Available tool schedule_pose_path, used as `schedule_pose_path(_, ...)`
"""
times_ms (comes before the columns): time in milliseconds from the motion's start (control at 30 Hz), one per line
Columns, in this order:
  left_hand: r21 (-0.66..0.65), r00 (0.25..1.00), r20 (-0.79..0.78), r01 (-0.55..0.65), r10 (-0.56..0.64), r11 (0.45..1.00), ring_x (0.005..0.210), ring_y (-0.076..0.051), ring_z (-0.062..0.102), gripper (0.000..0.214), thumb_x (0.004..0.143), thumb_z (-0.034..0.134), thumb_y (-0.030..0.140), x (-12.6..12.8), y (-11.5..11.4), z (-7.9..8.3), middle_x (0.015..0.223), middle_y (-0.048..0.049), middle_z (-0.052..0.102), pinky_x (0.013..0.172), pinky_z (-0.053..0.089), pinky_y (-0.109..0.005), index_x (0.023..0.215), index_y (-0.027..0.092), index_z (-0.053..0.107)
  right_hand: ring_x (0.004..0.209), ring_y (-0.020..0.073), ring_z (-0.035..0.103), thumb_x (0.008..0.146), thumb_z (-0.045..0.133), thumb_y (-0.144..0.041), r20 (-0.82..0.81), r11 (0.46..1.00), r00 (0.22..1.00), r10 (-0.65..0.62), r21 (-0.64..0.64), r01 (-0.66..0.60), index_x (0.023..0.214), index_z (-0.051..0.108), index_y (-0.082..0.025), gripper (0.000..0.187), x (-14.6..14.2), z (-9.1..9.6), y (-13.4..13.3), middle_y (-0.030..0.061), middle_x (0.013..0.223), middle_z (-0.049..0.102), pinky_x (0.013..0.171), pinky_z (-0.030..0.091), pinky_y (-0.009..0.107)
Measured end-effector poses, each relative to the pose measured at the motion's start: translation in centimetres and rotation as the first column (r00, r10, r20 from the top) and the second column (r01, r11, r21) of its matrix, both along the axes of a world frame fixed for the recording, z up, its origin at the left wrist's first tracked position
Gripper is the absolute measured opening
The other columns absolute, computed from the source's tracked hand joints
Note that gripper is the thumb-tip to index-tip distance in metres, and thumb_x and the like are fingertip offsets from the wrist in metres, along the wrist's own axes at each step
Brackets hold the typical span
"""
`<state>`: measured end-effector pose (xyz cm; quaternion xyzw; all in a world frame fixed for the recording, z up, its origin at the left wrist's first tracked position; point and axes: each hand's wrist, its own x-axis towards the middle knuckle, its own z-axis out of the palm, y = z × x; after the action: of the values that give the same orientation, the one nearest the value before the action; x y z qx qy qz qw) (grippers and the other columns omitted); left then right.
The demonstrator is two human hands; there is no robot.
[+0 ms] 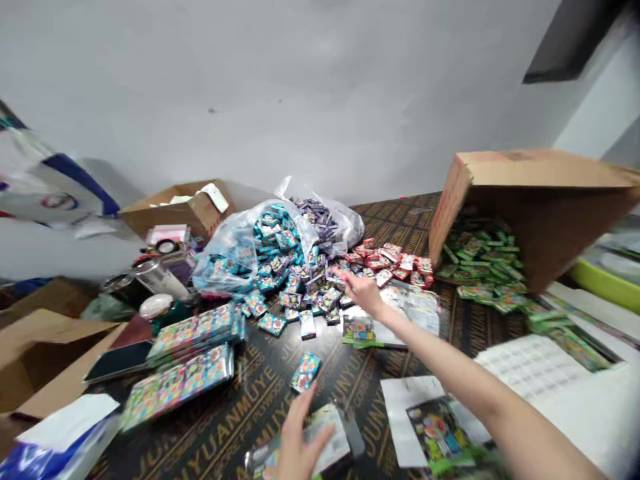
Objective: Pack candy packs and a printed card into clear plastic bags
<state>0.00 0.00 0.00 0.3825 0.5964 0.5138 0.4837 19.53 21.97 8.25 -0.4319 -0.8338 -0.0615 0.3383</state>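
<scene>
Purple packs (329, 299): where, and hands?

Loose pile, right hand's (363, 290) 9 o'clock. Right fingers drawn narrow, blurry; can't tell if holding one. Left hand (299, 440) spread wide, blue pack (305, 372) at its 12.

Tip?

Pinch one by its edges; don't drag neighbours.

Around?

Red packs (395, 260), right's 2; cardboard box (540, 168), nearly 3. Stacked trays (180, 380), left's 10. Wrapped bundle (341, 427), left's 3, crowds it.
</scene>
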Motion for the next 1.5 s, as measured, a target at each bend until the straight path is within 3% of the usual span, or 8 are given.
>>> schedule_pose_path(167, -0.237, 0.860, 0.510, 0.136, 0.004, 0.962, 0.073, -0.021, 0.065, 0.037, 0.067, 0.063, 0.043, 1.1, 2.6, 3.2, 0.081, -0.0087, 0.068, 0.073, 0.051, -0.037, 0.088, 0.013, 0.064, 0.076, 0.0140, 0.058, 0.084, 0.044, -0.022, 0.136, 0.846, 0.836, 0.532, -0.141, -0.515, 0.113, 0.050, -0.020, 0.029, -1.6, -3.7, -13.6, 0.0049, 0.090, 0.065, 0.068, 0.043, 0.026)
schedule_pose_path(300, -0.234, 0.839, 0.541, 0.206, -0.049, 0.950, 0.062, -0.016, 0.063, 0.027, 0.062, 0.071, 0.029, 1.9, 1.9, 4.1, 0.071, -0.0043, 0.067, 0.062, 0.051, -0.029, 0.080, 0.011, 0.062, 0.116, 0.0249, 0.040, 0.072, 0.060, -0.044, -0.085, 0.845, 0.887, 0.454, -0.277, -0.459, 0.126, 0.040, -0.019, 0.063, -0.3, -2.9, -17.1, 0.0126, 0.125, 0.047, 0.094, 0.035, 0.039)
schedule_pose_path(433, -0.198, 0.861, 0.468, 0.325, -0.202, 0.925, 0.066, -0.018, 0.063, 0.033, 0.070, 0.064, 0.036, 2.5, 0.3, 4.5, 0.081, -0.0072, 0.068, 0.065, 0.051, -0.032, 0.093, 0.013, 0.061, 0.115, 0.0234, 0.042, 0.060, 0.069, -0.045, -0.364, 0.738, 0.829, 0.425, -0.391, -0.550, 0.132, 0.031, -0.019, 0.085, 1.2, -2.4, -17.8, 0.0126, 0.126, 0.043, 0.095, 0.035, 0.036)
schedule_pose_path(600, -0.053, 0.883, -0.262, 0.391, -0.390, 0.919, 0.098, -0.027, 0.057, 0.049, 0.073, 0.054, 0.048, 0.4, -0.6, 3.3, 0.106, -0.0120, 0.063, 0.089, 0.041, -0.041, 0.107, 0.014, 0.060, 0.102, 0.0239, 0.048, 0.050, 0.072, -0.038, -0.375, 0.822, 0.864, 0.336, -0.331, -0.463, 0.118, 0.047, -0.021, 0.074, 2.3, -3.1, -18.7, 0.0090, 0.110, 0.049, 0.089, 0.038, 0.036)
schedule_pose_path(700, -0.039, 0.553, -0.767, 0.465, -0.325, 0.885, 0.115, -0.032, 0.042, 0.075, 0.055, 0.069, 0.047, -1.7, -1.6, 1.4, 0.122, -0.0136, 0.052, 0.100, 0.025, -0.048, 0.121, 0.016, 0.049, 0.101, 0.0259, 0.048, 0.052, 0.070, -0.037, -0.334, 0.906, 0.915, 0.225, -0.275, -0.323, 0.114, 0.047, -0.021, 0.069, 3.2, -3.9, -18.7, 0.0083, 0.107, 0.053, 0.089, 0.035, 0.040)
schedule_pose_path(833, -0.111, 0.281, -0.910, 0.545, -0.306, 0.831, 0.107, -0.028, 0.047, 0.096, 0.053, 0.069, 0.034, -2.5, -3.2, -0.2, 0.113, -0.0096, 0.054, 0.099, 0.025, -0.048, 0.136, 0.020, 0.023, 0.097, 0.0264, 0.051, 0.053, 0.069, -0.041, -0.245, 0.928, 0.947, 0.207, -0.258, -0.269, 0.113, 0.045, -0.020, 0.067, 3.5, -5.4, -18.8, 0.0079, 0.102, 0.057, 0.091, 0.030, 0.044)
schedule_pose_path(1333, 0.108, 0.458, -0.865, 0.568, -0.204, 0.816, 0.119, -0.028, 0.038, 0.094, 0.061, 0.066, 0.031, -4.1, -2.8, 2.3, 0.132, -0.0129, 0.039, 0.102, 0.024, -0.048, 0.137, 0.019, 0.012, 0.103, 0.0260, 0.050, 0.059, 0.066, -0.044, -0.119, 0.926, 0.958, 0.262, -0.249, -0.284, 0.118, 0.040, -0.021, 0.068, 4.4, -3.5, -19.0, 0.0086, 0.109, 0.056, 0.099, 0.017, 0.046)
schedule_pose_path(1500, 0.102, 0.457, -0.863, 0.577, -0.217, 0.810, 0.116, -0.027, 0.040, 0.093, 0.060, 0.067, 0.031, -3.6, -3.1, 3.1, 0.130, -0.0115, 0.041, 0.101, 0.026, -0.047, 0.136, 0.019, 0.014, 0.100, 0.0252, 0.051, 0.058, 0.066, -0.047, -0.064, 0.844, 0.905, 0.420, -0.338, -0.416, 0.118, 0.042, -0.020, 0.071, 4.0, -3.1, -19.2, 0.0085, 0.107, 0.057, 0.100, 0.014, 0.047)
